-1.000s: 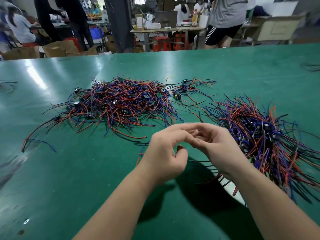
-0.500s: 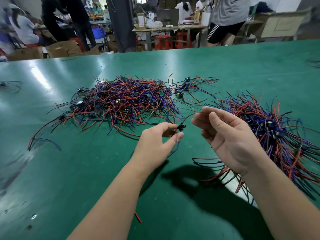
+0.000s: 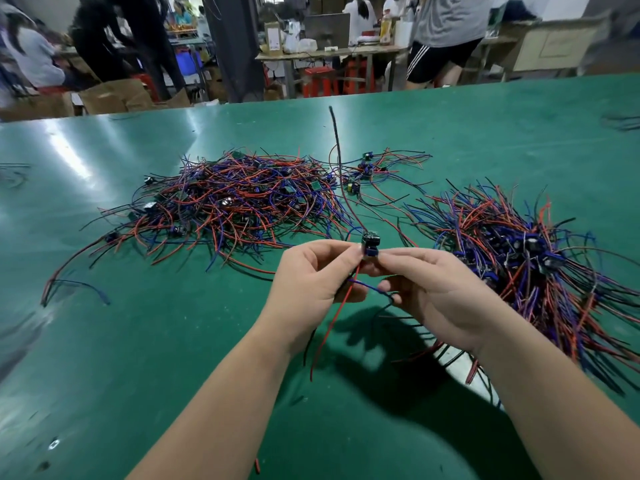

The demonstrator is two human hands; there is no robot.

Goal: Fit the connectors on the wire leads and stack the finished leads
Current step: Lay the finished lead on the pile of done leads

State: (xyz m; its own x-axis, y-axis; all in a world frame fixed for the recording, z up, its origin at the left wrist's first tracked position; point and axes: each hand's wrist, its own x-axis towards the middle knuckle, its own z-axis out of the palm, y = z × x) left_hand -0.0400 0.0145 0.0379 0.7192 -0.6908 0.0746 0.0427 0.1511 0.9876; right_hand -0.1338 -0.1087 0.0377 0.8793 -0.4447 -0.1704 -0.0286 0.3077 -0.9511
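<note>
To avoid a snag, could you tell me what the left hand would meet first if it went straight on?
Probably the small connector that the left hand pinches, then the fingertips of the right hand just beyond it; depth is unclear.

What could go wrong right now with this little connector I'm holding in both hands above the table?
The small black and blue connector is pinched only between fingertips of the left hand and right hand; it may slip and get lost in the tangled pile of red, blue and black leads beyond. The long black lead sticking up from it might snag that pile. The dangling red lead could catch on the green table.
</note>
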